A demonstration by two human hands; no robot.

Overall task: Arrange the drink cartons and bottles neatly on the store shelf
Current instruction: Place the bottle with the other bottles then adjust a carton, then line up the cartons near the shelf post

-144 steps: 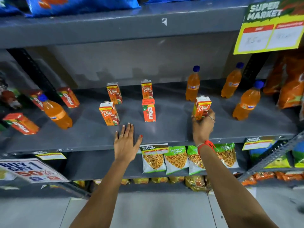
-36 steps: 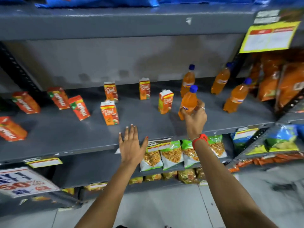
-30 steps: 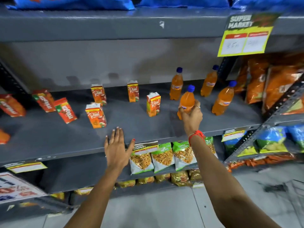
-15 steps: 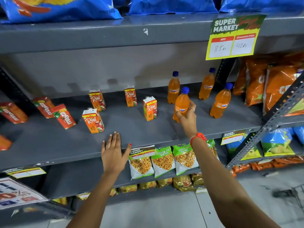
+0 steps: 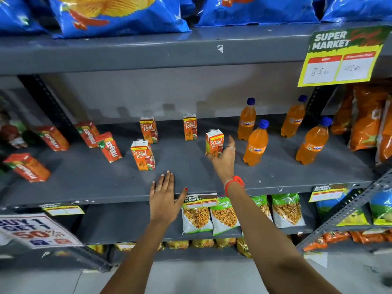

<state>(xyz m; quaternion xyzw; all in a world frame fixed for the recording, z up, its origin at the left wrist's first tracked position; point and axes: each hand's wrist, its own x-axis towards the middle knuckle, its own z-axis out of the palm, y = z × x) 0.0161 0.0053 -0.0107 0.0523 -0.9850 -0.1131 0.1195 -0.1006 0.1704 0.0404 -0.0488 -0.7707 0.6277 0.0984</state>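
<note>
Several orange soda bottles with blue caps stand at the right of the grey shelf (image 5: pixel 191 179); the front-left bottle (image 5: pixel 255 145) stands free. Several orange "Real" juice cartons stand mid-shelf, among them one (image 5: pixel 214 144) just left of my right hand (image 5: pixel 223 158), which hovers open between that carton and the bottle. Red mango drink cartons (image 5: pixel 109 147) lean or lie at the left. My left hand (image 5: pixel 164 198) rests flat and open on the shelf's front edge.
Blue chip bags (image 5: pixel 118 13) fill the shelf above. A yellow price sign (image 5: pixel 339 58) hangs at the upper right. Orange snack bags (image 5: pixel 367 117) crowd the right end. Snack packets (image 5: pixel 224 215) hang below, and a promo sign (image 5: pixel 34 230) sits lower left.
My right hand set the soda bottle down beside the other bottles, let go, and moved left toward the nearest juice carton. My left hand stayed on the shelf edge.
</note>
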